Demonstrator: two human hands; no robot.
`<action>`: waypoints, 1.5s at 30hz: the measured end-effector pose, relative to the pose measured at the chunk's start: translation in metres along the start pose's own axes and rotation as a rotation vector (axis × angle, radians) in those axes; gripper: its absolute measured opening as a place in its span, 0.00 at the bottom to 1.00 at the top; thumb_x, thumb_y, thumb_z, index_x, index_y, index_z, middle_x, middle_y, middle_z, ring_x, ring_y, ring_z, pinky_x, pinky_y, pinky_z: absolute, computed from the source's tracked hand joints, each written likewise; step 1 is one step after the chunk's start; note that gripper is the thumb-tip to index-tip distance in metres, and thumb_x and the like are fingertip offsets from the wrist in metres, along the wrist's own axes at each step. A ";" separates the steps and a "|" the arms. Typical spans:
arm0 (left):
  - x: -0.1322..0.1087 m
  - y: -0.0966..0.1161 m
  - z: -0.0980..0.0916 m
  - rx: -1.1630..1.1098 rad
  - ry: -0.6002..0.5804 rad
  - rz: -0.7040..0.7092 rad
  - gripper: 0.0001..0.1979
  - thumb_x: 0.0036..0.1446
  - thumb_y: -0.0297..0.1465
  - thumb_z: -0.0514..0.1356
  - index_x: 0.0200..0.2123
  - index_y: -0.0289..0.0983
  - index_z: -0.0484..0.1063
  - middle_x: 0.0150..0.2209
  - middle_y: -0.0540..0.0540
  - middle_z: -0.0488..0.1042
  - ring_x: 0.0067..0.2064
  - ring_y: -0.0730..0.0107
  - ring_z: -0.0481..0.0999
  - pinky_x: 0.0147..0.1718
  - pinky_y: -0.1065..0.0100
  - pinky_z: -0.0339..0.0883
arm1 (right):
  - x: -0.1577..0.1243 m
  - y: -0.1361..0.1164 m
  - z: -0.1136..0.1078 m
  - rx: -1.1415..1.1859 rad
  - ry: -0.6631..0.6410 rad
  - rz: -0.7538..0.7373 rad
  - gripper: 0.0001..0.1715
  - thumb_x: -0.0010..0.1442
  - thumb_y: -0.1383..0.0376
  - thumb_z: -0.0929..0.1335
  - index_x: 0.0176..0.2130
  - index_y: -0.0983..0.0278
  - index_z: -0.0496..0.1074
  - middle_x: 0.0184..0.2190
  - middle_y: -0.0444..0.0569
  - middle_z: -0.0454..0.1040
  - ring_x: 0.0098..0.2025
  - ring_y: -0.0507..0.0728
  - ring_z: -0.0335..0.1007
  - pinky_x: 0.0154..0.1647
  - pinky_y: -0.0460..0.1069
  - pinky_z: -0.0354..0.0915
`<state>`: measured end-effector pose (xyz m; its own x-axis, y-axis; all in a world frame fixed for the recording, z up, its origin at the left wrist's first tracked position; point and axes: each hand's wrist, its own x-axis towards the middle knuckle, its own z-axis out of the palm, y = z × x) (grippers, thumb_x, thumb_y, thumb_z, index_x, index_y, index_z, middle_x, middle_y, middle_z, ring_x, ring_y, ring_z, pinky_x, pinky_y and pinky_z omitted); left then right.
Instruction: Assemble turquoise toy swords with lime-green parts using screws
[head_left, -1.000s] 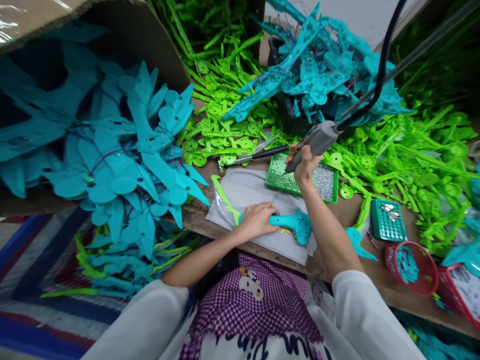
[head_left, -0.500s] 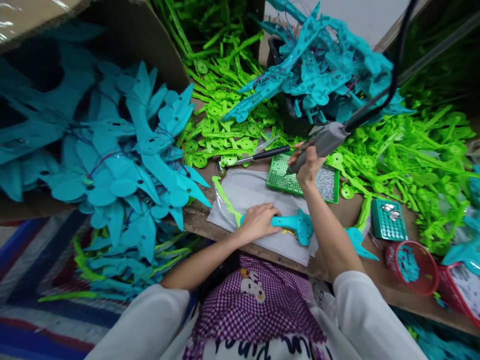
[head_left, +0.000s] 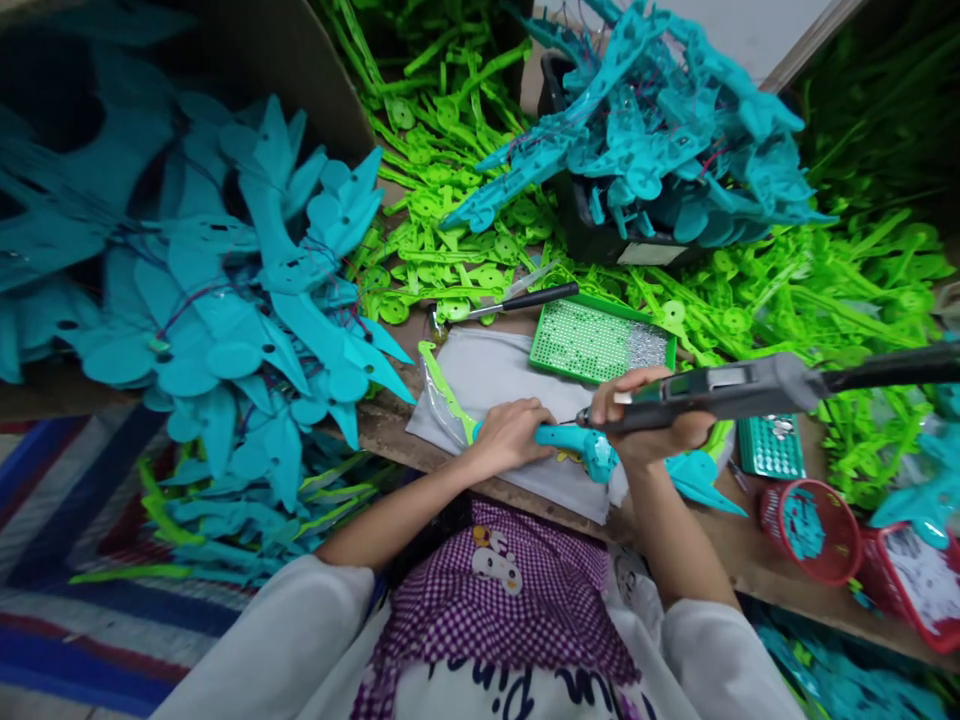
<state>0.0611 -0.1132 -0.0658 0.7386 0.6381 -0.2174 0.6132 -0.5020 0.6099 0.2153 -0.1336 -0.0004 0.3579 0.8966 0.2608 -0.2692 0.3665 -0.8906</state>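
My left hand (head_left: pixel 514 433) is closed over a blue plastic part (head_left: pixel 562 437), pressing it down on a grey cloth (head_left: pixel 480 375). A lime-green curved piece (head_left: pixel 448 392) sticks out to the left of that hand, with clear plastic film beside it. My right hand (head_left: pixel 652 425) grips a grey electric screwdriver (head_left: pixel 720 390), which lies nearly level with its cable running off to the right. The tip of the screwdriver points left, close to the blue part; whether it touches cannot be made out.
Behind the cloth sits a green tray (head_left: pixel 592 340) of small metal screws, with a black-handled hammer (head_left: pixel 525 300) to its left. Blue parts (head_left: pixel 225 290) spill from a carton at left. A black bin (head_left: pixel 600 225) and red baskets (head_left: pixel 821 530) stand around the bench.
My right hand has come down from above the screw tray toward the blue part. The screwdriver has swung from slanting up to nearly level. My left hand keeps its hold.
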 end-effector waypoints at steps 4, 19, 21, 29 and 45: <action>0.001 0.001 0.000 0.008 0.000 -0.017 0.16 0.49 0.40 0.65 0.43 0.44 0.74 0.43 0.51 0.74 0.46 0.63 0.73 0.41 0.67 0.64 | -0.023 0.004 -0.005 0.049 -0.029 0.076 0.33 0.45 0.34 0.66 0.29 0.60 0.74 0.12 0.41 0.63 0.14 0.53 0.62 0.13 0.47 0.56; 0.000 0.004 -0.003 0.050 -0.006 -0.010 0.14 0.51 0.39 0.63 0.42 0.43 0.74 0.41 0.50 0.74 0.45 0.63 0.74 0.38 0.69 0.63 | -0.034 0.031 -0.015 -0.024 -0.156 0.228 0.36 0.38 0.34 0.69 0.30 0.61 0.69 0.14 0.40 0.64 0.16 0.53 0.64 0.16 0.48 0.62; -0.001 0.005 -0.003 0.059 0.000 -0.015 0.14 0.51 0.39 0.63 0.41 0.43 0.74 0.40 0.49 0.74 0.44 0.63 0.74 0.37 0.69 0.63 | -0.034 0.034 -0.015 -0.057 -0.261 0.276 0.36 0.36 0.34 0.70 0.29 0.61 0.68 0.16 0.42 0.67 0.18 0.54 0.66 0.18 0.50 0.64; -0.001 0.003 -0.001 0.058 0.019 -0.010 0.11 0.50 0.40 0.64 0.37 0.42 0.75 0.38 0.48 0.74 0.42 0.62 0.74 0.36 0.68 0.64 | -0.043 0.037 -0.011 -0.086 -0.310 0.259 0.32 0.39 0.37 0.70 0.29 0.60 0.67 0.16 0.42 0.68 0.18 0.54 0.65 0.18 0.51 0.65; -0.002 0.003 -0.001 0.020 -0.001 -0.003 0.16 0.51 0.40 0.63 0.43 0.44 0.75 0.42 0.48 0.74 0.47 0.61 0.73 0.43 0.65 0.66 | 0.108 0.083 0.028 -0.147 0.067 -0.088 0.23 0.52 0.45 0.65 0.26 0.61 0.68 0.15 0.37 0.62 0.14 0.48 0.60 0.15 0.45 0.57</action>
<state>0.0612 -0.1156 -0.0632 0.7370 0.6391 -0.2200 0.6208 -0.5115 0.5941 0.2064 0.0007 -0.0351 0.4342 0.8423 0.3196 -0.1021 0.3984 -0.9115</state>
